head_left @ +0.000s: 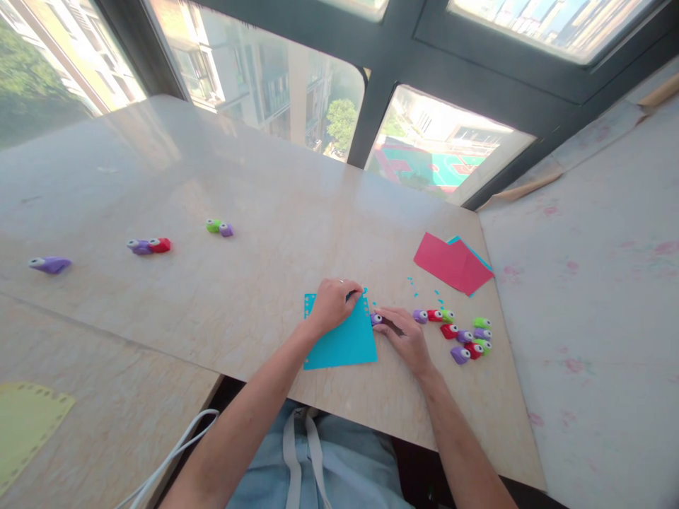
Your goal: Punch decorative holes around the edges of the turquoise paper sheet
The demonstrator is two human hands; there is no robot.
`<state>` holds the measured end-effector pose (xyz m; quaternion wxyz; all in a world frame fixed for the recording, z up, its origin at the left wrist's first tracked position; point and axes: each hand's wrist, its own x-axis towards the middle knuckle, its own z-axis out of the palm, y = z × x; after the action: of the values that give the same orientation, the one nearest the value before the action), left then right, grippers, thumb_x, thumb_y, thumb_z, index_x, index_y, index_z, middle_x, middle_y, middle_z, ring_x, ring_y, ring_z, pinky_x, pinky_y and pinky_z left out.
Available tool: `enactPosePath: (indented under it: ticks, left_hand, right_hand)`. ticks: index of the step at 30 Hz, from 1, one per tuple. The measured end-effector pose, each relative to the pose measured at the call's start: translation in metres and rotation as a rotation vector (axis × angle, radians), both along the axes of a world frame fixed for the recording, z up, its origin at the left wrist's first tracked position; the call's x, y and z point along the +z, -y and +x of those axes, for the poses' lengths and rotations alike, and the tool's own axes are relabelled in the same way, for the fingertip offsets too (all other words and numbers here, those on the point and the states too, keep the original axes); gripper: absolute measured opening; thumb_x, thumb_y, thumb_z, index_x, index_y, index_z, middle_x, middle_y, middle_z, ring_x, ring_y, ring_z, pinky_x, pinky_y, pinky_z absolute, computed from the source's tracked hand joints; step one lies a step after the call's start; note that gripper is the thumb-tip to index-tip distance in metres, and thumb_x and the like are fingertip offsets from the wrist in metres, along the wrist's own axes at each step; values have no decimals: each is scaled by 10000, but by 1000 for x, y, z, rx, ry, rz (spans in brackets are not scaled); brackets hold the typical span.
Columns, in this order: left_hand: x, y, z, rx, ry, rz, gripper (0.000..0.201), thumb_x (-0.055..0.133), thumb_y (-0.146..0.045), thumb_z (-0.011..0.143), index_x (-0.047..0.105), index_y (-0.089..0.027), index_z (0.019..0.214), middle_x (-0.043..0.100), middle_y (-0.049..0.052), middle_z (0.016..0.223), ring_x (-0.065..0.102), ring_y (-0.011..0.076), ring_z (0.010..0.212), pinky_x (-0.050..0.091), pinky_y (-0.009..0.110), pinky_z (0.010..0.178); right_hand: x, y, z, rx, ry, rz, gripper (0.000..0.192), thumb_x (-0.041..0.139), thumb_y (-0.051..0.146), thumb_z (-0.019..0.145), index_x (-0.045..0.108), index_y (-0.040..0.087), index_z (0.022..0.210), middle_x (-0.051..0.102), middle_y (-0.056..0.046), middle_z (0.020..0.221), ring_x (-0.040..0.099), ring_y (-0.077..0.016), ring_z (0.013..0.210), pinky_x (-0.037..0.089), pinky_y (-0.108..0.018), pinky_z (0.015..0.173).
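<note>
A blue sheet of paper (347,343) lies on the table in front of me, with small holes punched along its left and right edges. My left hand (335,304) rests over its upper part, thumb and fingers pinched at the top right corner. At the sheet's right edge, my right hand (406,336) grips a small purple hole punch (376,319) with a googly eye. The punch's mouth is too small to make out. Small blue paper bits (415,294) are scattered just beyond my right hand.
Several purple, red and green hole punches (464,336) cluster at right. Red and blue paper sheets (448,261) lie behind them. More punches (148,246) sit at left, with yellow punched paper (32,424) at lower left. A white cable (175,449) hangs by the table edge.
</note>
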<state>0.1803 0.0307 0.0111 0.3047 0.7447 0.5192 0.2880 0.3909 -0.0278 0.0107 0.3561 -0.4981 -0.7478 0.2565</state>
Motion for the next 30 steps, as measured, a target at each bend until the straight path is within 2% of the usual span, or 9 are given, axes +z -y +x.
enactPosePath:
  ticks: [30]
  left_hand:
    - [3, 2, 4, -17, -124, 29, 226, 520, -292, 927, 739, -237, 918, 721, 47, 903, 635, 184, 932, 415, 332, 877]
  right_hand:
    - [-1, -1, 1, 43, 50, 111, 251, 639, 313, 915, 704, 247, 1148, 717, -81, 1085, 666, -215, 1006, 537, -384, 888]
